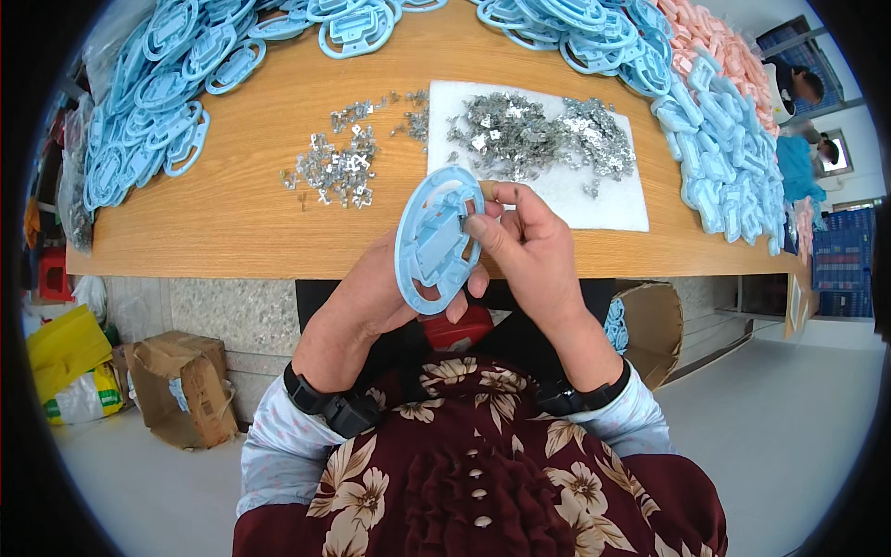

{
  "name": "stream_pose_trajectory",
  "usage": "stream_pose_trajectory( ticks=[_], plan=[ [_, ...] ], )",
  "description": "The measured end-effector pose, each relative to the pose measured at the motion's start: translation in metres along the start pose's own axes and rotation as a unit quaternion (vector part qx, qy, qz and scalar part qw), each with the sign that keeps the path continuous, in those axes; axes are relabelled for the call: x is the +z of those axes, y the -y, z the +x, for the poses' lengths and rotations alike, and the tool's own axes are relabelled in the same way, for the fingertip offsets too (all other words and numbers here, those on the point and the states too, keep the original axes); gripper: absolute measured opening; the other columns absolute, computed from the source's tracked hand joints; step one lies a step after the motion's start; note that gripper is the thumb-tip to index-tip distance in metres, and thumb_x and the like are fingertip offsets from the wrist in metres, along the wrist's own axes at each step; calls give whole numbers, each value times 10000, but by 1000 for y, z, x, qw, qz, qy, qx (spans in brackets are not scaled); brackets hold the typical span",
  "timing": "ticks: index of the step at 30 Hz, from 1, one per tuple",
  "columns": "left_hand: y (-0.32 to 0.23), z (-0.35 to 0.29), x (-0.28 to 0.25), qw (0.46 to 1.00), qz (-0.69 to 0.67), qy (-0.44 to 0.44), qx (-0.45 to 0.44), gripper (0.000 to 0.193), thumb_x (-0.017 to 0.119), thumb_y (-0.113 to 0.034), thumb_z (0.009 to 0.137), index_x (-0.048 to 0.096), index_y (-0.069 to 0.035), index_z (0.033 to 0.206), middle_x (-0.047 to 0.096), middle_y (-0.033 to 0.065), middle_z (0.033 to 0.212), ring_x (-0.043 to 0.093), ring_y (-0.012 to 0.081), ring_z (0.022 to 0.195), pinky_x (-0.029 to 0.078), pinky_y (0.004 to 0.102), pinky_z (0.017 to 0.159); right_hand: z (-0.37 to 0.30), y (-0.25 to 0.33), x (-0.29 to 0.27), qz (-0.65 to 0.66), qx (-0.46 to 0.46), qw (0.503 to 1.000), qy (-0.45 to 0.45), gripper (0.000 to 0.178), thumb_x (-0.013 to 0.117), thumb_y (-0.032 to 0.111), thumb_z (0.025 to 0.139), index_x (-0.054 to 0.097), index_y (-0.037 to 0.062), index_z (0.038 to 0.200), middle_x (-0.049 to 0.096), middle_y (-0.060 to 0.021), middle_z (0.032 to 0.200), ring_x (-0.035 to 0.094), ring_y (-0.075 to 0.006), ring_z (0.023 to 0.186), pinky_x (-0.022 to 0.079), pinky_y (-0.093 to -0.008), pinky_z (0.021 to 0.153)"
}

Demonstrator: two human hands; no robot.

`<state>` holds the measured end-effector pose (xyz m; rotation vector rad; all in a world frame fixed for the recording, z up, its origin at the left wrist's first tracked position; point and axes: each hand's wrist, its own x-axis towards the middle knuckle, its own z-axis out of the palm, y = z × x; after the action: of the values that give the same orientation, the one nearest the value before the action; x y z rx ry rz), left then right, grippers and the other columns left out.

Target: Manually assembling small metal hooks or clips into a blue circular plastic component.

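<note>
While the blue oval plastic frame is held steeply tilted over the near edge of the wooden surface, the left hand supports it from behind and below, its grip curled around the lower rim. The right hand has its grip narrowed to a thumb-and-finger pinch on the right rim; whether a small part lies under the thumb cannot be told. Should the left support loosen while the right thumb presses, the frame could twist or drop past the edge. Farther off, loose metal clips lie straight on the wood, where a sleeve could scatter them; the larger clip pile rests on a white foam sheet, which could spill if nudged. Beyond, stacked blue frames could slide if knocked.
</note>
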<state>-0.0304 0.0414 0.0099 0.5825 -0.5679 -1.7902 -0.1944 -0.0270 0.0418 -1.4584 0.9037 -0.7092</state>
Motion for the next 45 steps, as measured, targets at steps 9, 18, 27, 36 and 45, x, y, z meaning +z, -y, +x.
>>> stream_pose_trajectory(
  ticks=[9,18,27,36,45],
  plan=[
    [-6,-2,14,998,32,-58,-15,434,382,-227,1074,334,-32,1458,523,173,1295,677,256,998,620,377,759,-11,-7,-24,106,-3,994,-26,258,659,110,945,664,-2,1177,602,26,859,534,-31,824,422,-182,696],
    [-6,-18,8,975,169,-144,-8,427,453,-120,1013,363,-18,1418,532,137,1283,624,221,1131,594,375,906,-30,24,-28,-33,-27,999,2,229,695,89,932,664,-46,1115,664,7,861,547,-28,699,441,-190,634],
    [-42,-48,2,867,449,-170,136,344,615,-207,1006,564,13,1265,674,66,1041,628,119,927,524,293,801,7,35,-9,-83,40,979,182,218,638,184,995,692,-10,1080,688,-3,853,575,-24,726,449,-208,617],
    [-39,-79,-27,891,379,-241,69,235,555,-153,1026,652,-3,1179,697,17,981,628,60,863,520,242,769,62,6,60,-362,-218,899,118,132,693,171,896,705,76,988,683,-128,911,662,-348,854,524,-415,698],
    [-39,-79,-22,882,393,-256,37,246,544,-171,1030,660,1,1163,702,26,928,630,71,837,519,251,758,69,3,63,-456,-205,859,114,127,683,161,867,671,63,946,670,-131,893,658,-356,823,526,-436,711]
  ],
)
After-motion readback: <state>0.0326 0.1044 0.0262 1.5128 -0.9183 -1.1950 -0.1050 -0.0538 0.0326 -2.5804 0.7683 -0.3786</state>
